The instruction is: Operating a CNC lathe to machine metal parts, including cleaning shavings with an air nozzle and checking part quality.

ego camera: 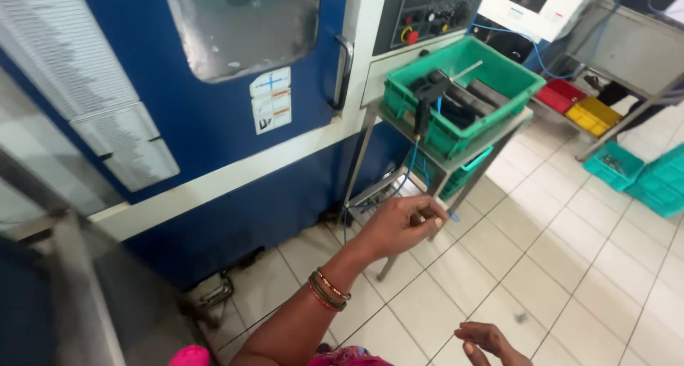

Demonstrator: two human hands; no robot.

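Reaching: I stretch my left hand [402,223] toward the far stand, fingers curled loosely, apparently holding nothing.
Right hand [488,340]: low and near, fingers loose, released, holding nothing.
Crate [509,77]: green, on the stand's surface [524,117], beside the blue machine door [206,124], likely so parts sit within arm's reach.
Hose [412,163]: blue, hanging from the crate toward the floor.

This is a factory floor or machine workshop. A large blue enclosed machine [214,131] with a viewing window [242,24] and a button control panel [427,10] fills one side. Green, red and yellow plastic parts bins [591,113] sit on metal stands over a pale tiled floor [556,266].
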